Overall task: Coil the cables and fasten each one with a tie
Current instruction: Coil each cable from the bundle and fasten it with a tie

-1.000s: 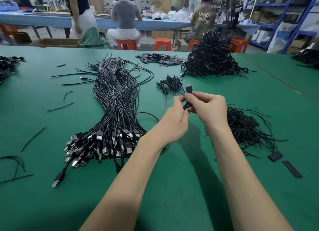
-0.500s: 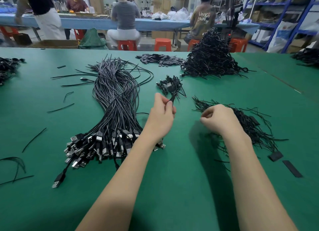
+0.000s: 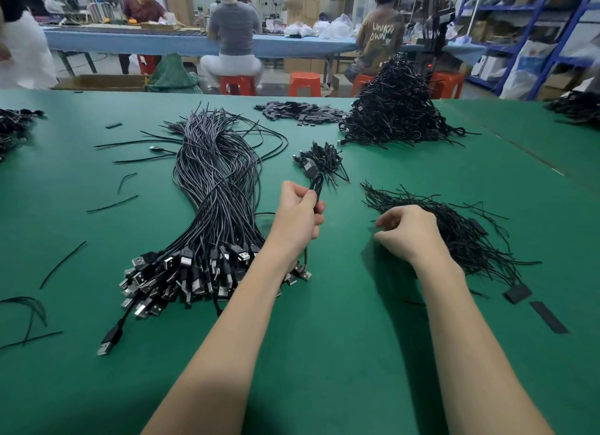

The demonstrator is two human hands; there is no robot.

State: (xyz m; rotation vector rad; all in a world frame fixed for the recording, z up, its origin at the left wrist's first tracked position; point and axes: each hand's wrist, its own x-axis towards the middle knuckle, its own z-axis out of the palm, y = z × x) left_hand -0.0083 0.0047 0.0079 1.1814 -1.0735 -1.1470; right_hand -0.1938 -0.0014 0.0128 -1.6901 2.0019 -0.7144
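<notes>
The left hand (image 3: 297, 218), at the centre of the frame, grips a coiled cable (image 3: 316, 186) between thumb and curled fingers; the folded loop sticks up above the fist and a thin tail hangs out below the hand toward the worktop (image 3: 324, 353). The right hand (image 3: 406, 231), to the right of centre, is lowered onto the near edge of a loose heap of thin black ties (image 3: 461, 233), its fingers curled with thumb and forefinger drawn together at the strands; whether a tie is actually pinched cannot be told. Left of the left hand lies a long bundle of uncoiled cables (image 3: 217, 188), running from the upper middle of the frame down to a fan of USB plugs (image 3: 181, 275) in the lower left part. Just above the held cable sits a small pile of finished coils (image 3: 321, 158), and farther up, in the upper right of the green worktop, stands a tall mound of black coiled cables (image 3: 396, 113). Beside that mound to the left is a flat scatter of black strips (image 3: 298, 111). Stray black ties lie on the left side of the worktop, and two flat black pieces (image 3: 548, 317) rest at the lower right. Beyond the worktop, people sit on orange stools (image 3: 305, 84) at a blue table (image 3: 285, 46).
</notes>
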